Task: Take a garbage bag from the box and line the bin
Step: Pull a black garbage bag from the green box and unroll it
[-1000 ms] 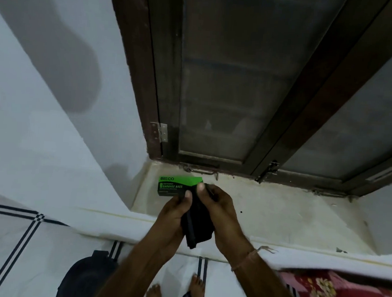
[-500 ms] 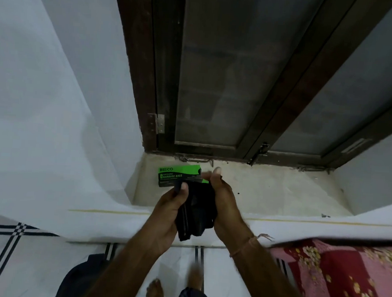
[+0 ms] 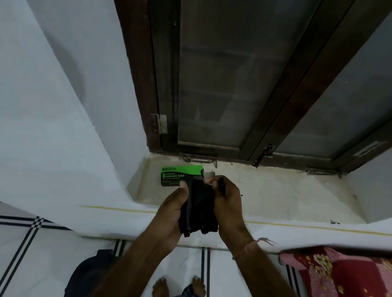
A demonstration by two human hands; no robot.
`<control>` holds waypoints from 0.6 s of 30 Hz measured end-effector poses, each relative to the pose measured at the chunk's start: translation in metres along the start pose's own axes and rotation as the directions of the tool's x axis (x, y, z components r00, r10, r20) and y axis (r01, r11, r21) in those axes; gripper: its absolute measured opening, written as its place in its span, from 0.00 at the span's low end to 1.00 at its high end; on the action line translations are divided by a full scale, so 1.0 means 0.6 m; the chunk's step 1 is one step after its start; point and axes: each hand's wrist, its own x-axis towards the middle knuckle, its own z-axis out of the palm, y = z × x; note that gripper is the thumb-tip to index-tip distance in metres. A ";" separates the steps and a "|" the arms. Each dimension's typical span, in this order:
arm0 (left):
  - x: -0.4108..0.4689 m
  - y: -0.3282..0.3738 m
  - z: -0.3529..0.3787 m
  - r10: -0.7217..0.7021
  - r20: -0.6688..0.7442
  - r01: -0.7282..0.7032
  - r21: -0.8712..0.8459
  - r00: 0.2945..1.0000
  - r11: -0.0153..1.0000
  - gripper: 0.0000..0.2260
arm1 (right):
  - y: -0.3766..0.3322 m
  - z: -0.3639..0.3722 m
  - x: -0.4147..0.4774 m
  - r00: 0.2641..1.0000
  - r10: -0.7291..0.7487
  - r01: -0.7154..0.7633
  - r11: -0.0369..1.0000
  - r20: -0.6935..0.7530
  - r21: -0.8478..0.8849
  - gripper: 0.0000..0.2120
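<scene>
A green and black box of garbage bags [image 3: 181,175] lies on the stone window sill [image 3: 279,194], close to its left end. Just in front of the box I hold a folded black garbage bag [image 3: 198,208] between both hands. My left hand [image 3: 174,208] grips its left side with the thumb on top. My right hand [image 3: 227,199] pinches its upper right edge. A dark bin [image 3: 88,277] stands on the floor at the lower left, partly hidden by my left forearm.
A dark wooden window frame [image 3: 272,84] with frosted panes rises behind the sill. White walls flank it. A red floral cloth [image 3: 342,283] lies at the lower right. My bare feet [image 3: 179,287] stand on a white tiled floor with black lines.
My hands have shifted slightly on the folded bag, and my right fingers now pinch its top edge. The box has stayed on the sill. The camera has tilted a little.
</scene>
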 end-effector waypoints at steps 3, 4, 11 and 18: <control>0.007 -0.007 0.007 0.065 -0.009 -0.065 0.067 0.998 0.996 0.20 | -0.011 -0.014 -0.003 0.984 0.000 -0.007 0.999 0.177 0.042 0.13; 0.009 -0.008 0.009 0.080 -0.015 -0.078 0.081 0.997 0.994 0.19 | -0.011 -0.019 -0.002 0.976 -0.006 0.009 1.000 0.218 -0.010 0.14; 0.019 -0.024 0.032 0.081 -0.092 -0.079 0.031 0.992 0.996 0.26 | 0.010 -0.056 0.028 0.981 0.015 -0.021 0.999 0.193 0.031 0.11; 0.012 -0.028 0.041 0.113 -0.067 -0.107 0.087 0.991 0.990 0.24 | 0.002 -0.060 0.037 0.972 0.026 -0.064 0.985 0.232 0.159 0.15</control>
